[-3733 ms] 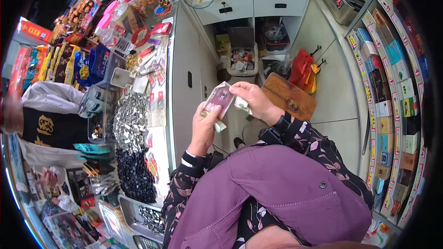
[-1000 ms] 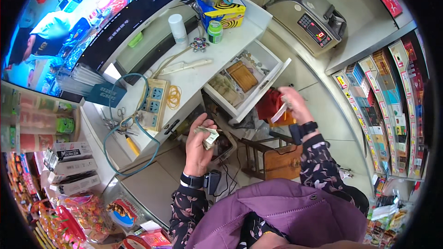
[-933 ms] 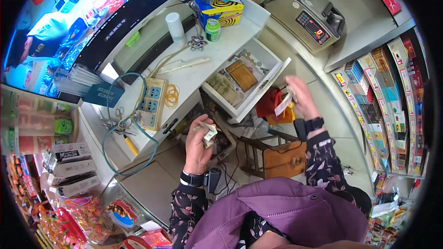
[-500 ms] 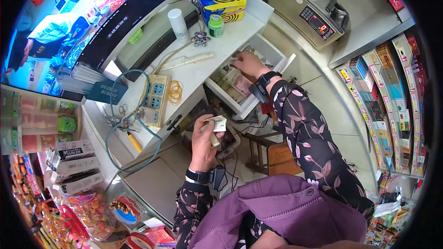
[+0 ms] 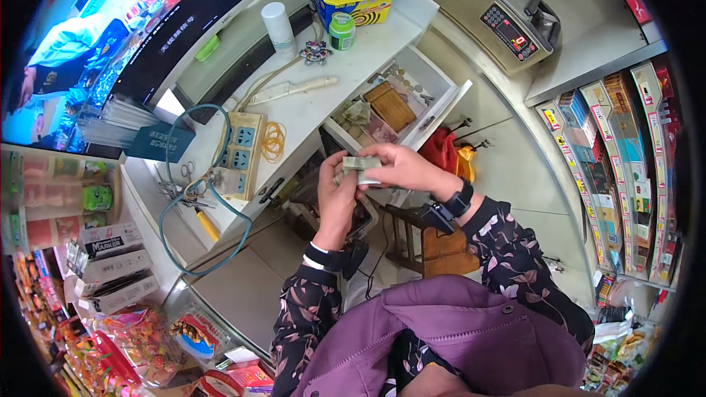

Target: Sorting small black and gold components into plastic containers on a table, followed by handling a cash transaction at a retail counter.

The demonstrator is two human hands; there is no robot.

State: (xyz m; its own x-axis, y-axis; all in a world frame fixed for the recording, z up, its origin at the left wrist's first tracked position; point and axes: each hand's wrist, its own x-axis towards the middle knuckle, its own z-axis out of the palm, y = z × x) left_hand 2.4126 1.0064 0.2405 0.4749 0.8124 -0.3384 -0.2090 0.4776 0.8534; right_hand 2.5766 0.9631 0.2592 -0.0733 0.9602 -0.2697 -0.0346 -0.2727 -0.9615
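Both hands meet just in front of the open white drawer (image 5: pixel 439 112). Pinched in my left hand (image 5: pixel 334 202) is a small bundle of greenish banknotes (image 5: pixel 361 164), folded or bent. My right hand (image 5: pixel 412 167) closes on the same notes from the other side, fingers over their edge. Inside the drawer lie loose greenish notes (image 5: pixel 358 112), reddish notes (image 5: pixel 381 131), a brown wooden block or box (image 5: pixel 390 106) and scattered coins. How many notes I hold is hidden by the fingers.
A white desk (image 5: pixel 309 106) carries a power strip (image 5: pixel 243 156), a white bottle (image 5: pixel 277 28), a green jar (image 5: pixel 342 31) and a blue mug. A money counter (image 5: pixel 500 22) stands behind the drawer. Below is a wooden stool (image 5: pixel 446 251); packet shelves (image 5: pixel 588 176) line the right.
My right hand has come out of the drawer and back to my left hand, where it now grips the banknotes too. The wooden block in the drawer is uncovered.
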